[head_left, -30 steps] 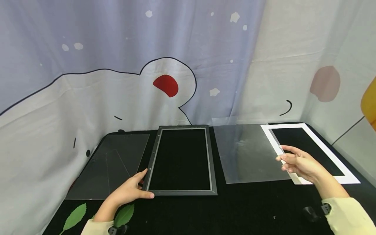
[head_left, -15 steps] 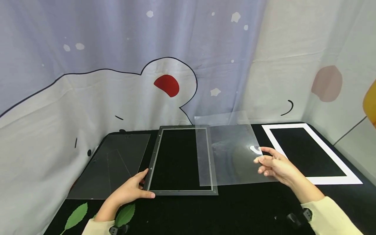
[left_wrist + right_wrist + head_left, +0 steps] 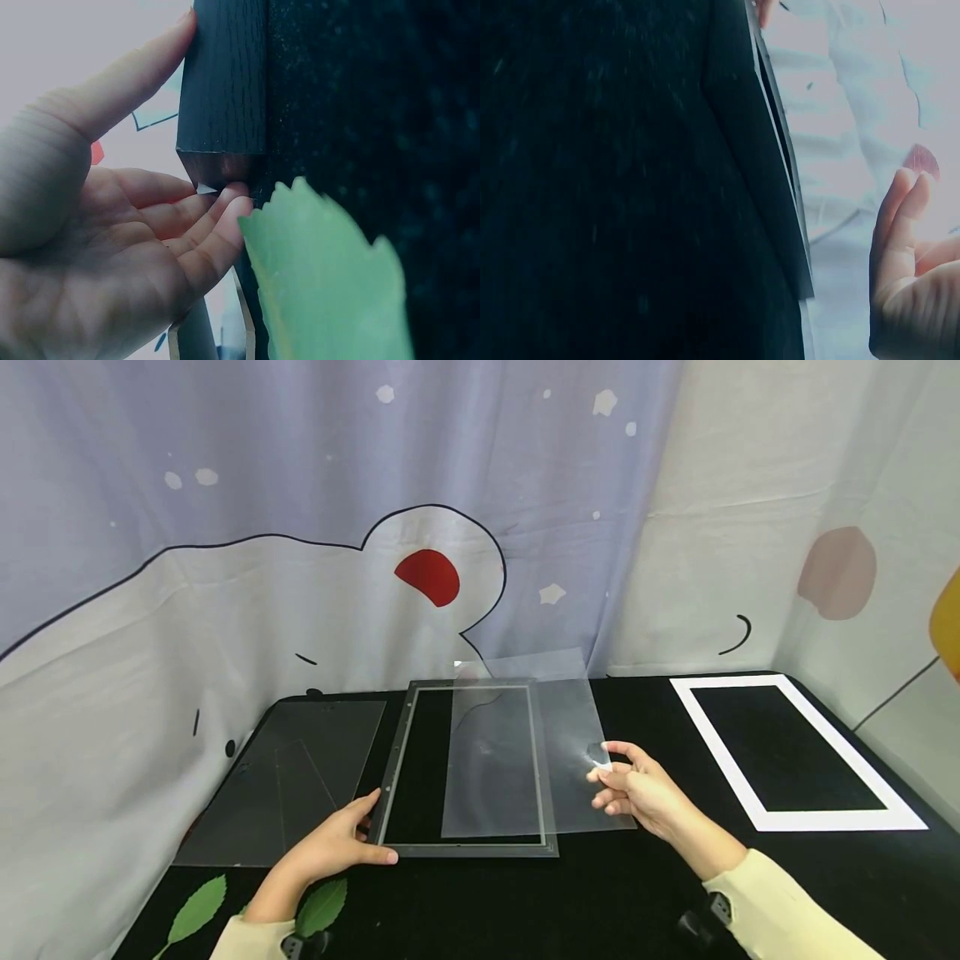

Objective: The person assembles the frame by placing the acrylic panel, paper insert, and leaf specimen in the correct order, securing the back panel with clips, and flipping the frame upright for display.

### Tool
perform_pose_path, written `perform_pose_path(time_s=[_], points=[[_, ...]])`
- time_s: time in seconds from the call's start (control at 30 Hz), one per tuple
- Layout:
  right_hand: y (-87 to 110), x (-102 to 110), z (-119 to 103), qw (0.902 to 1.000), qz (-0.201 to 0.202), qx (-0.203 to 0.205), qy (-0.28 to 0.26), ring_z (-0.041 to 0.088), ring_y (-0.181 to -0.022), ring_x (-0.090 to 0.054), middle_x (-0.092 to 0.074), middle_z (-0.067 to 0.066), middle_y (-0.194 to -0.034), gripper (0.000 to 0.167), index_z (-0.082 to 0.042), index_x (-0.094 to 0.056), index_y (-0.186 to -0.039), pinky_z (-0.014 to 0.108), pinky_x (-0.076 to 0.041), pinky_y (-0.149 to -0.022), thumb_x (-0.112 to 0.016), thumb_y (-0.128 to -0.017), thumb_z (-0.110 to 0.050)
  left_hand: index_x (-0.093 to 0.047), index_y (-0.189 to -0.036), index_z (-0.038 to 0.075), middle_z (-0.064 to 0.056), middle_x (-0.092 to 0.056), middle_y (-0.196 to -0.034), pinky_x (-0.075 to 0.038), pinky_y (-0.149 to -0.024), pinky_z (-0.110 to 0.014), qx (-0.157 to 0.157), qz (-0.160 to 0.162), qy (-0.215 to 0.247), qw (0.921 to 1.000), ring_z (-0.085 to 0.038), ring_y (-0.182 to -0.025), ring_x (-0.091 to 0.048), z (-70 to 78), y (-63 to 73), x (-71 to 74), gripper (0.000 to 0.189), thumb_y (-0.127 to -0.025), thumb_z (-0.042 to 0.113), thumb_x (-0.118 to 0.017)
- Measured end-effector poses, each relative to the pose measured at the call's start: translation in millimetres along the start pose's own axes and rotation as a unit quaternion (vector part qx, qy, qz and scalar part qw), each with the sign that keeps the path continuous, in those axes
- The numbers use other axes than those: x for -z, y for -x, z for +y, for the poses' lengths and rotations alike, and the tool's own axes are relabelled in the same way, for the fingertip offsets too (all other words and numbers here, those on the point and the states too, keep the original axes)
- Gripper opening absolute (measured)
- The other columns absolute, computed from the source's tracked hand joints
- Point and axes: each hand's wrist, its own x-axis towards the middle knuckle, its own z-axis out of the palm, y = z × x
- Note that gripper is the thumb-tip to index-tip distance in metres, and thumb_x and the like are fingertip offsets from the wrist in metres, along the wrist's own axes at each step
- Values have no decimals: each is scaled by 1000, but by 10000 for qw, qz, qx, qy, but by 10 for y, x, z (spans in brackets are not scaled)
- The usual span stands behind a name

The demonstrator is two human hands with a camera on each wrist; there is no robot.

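Note:
In the head view a dark grey picture frame (image 3: 465, 852) lies on the black table. My left hand (image 3: 337, 843) grips its near left corner, thumb along the near edge, fingers at the left side. The left wrist view shows the same corner of the frame (image 3: 225, 82) close up. My right hand (image 3: 637, 785) pinches the right edge of a clear plastic sheet (image 3: 517, 760), thumb against fingers. The sheet hangs over the right part of the frame, its far edge raised in front of the curtain. The right wrist view shows the right hand (image 3: 922, 270) at the side; the sheet hardly shows there.
A white mat border (image 3: 821, 821) lies flat at the right. At the left is a dark grey backing board (image 3: 225, 818). A patterned curtain (image 3: 187, 635) stands behind the black tabletop (image 3: 480, 910). Green leaf shapes (image 3: 197, 908) show at the near left.
My right hand has carried the clear sheet leftward, from beside and partly over the white mat to above the frame's right part. The left hand still holds the frame's corner.

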Motion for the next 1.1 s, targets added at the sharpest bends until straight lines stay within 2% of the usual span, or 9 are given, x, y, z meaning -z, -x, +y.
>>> perform_pose_path(time_s=[0.37, 0.7, 1.1], points=[[-161, -374, 64, 9994, 309, -141, -111, 10, -61, -65, -61, 6, -93, 52, 3, -17, -142, 18, -52, -56, -42, -96, 6, -15, -147, -15, -23, -52, -117, -51, -76, -36, -159, -178, 383, 9990, -22, -87, -62, -32, -49, -12, 105, -75, 22, -83], [-271, -602, 133, 9986, 463, -115, -212, 13, -60, -66, -62, 10, -94, 54, 3, -19, -141, 21, -53, -55, -44, -94, 7, -13, -148, -13, -24, -50, -119, -52, -77, -38, -235, -286, 627, 9973, -24, -91, -62, -43, -45, -4, 104, -77, 18, -81], [-393, -797, 225, 9969, 724, -238, -180, 15, -56, -65, -62, 16, -94, 51, 3, -26, -138, 21, -52, -50, -45, -91, 10, -14, -148, -12, -27, -46, -128, -52, -78, -37, -195, -267, 556, 9979, -24, -94, -59, -36, -35, -4, 103, -77, 19, -81]])
